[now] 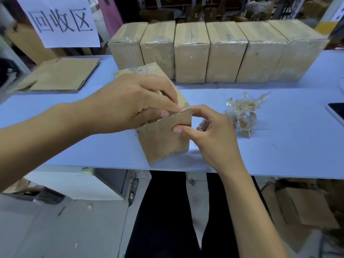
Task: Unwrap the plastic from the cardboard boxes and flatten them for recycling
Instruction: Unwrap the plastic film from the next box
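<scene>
A brown cardboard box stands at the near edge of the pale blue table. My left hand lies over the box top, and its thumb and fingers pinch clear tape or plastic at the box's upper front edge. My right hand holds the box's upper right corner, thumb pressed on the front face. A crumpled wad of clear plastic with tape lies on the table just right of my right hand.
Several plastic-wrapped boxes stand in a row along the table's far side. Flattened cardboard lies at the far left under a paper sign. A dark device's edge shows at the right. My legs are below the table.
</scene>
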